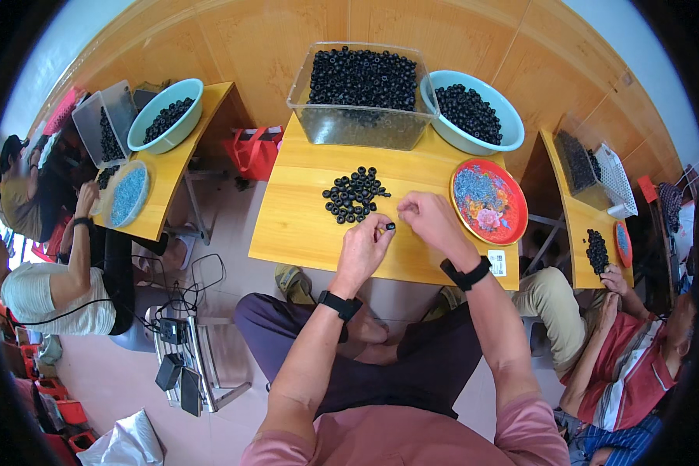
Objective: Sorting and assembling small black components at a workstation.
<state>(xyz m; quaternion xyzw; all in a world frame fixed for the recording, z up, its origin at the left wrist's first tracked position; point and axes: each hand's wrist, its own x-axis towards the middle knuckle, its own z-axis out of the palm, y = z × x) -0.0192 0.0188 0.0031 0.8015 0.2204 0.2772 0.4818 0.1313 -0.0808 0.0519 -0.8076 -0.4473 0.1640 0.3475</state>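
Observation:
My left hand [363, 244] is over the front of the yellow table, pinching a small black round part [390, 226] between thumb and fingers. Close on its right is my right hand [431, 221], with thumb and fingertips pressed together. Whatever sits in that pinch is too small to make out. A loose pile of black round parts [352, 194], some with a hole showing, lies just beyond my left hand. To the right of my right hand is a red round tray [518, 221] with a flower pattern, holding many small bluish pieces [480, 190].
At the back of my table [287, 225] stand a clear plastic bin [357, 128] and a light-blue basin [512, 144], both holding black parts. Co-workers sit at side tables left [159, 186] and right [571, 221]. A metal stand with cables [202, 342] is on the floor at left.

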